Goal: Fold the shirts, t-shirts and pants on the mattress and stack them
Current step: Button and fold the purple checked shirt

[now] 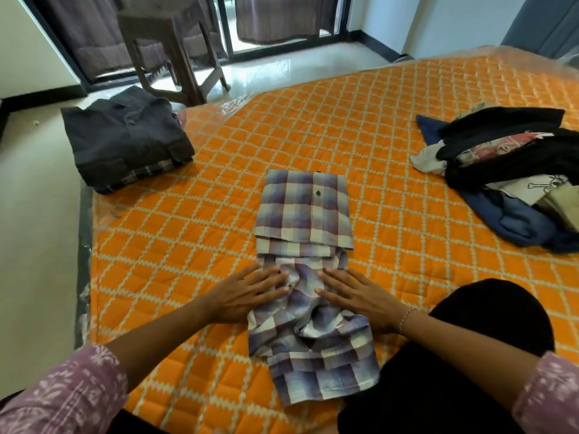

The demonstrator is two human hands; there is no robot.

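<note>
now both hands, left hand (247,292) and right hand (357,296), press the plaid shirt (305,245) mid-mattress (407,214), fingers (275,274) straight, slightly apart. soft, light cloth; best gripped at its near hem corners.

One head-worn wide-angle view, looking forward and steeply down from close above the orange quilted diamond-pattern mattress (391,145); both forearms enter from 6 o'clock, the dark-framed glass door (225,26) sits far off at 12, and straight edges bow near the frame borders
</note>
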